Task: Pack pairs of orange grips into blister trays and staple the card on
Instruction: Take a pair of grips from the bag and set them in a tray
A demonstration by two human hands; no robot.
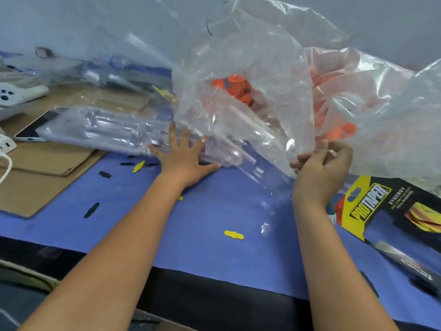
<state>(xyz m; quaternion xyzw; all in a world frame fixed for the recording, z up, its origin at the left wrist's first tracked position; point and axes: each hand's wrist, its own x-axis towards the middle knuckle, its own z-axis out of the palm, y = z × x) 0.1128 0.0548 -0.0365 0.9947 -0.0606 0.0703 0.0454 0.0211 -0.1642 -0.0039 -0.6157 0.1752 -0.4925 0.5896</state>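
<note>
Head view: left hand (pixel 185 155) spread flat on blister trays (pixel 100 130); right hand (pixel 322 167) pinches plastic bag (pixel 250 75).

Left edge: flattened cardboard (pixel 47 163) on blue mat (pixel 214 235). Tablet (pixel 33 130) lies on the cardboard, mid-left. White charger (pixel 6 145) with cable (pixel 6 167) just beside it at the far left. White device (pixel 14 94) upper left, blurred. Yellow (pixel 233 234) and black (pixel 91 210) punched scraps scattered across the mat, centre and lower left.
</note>
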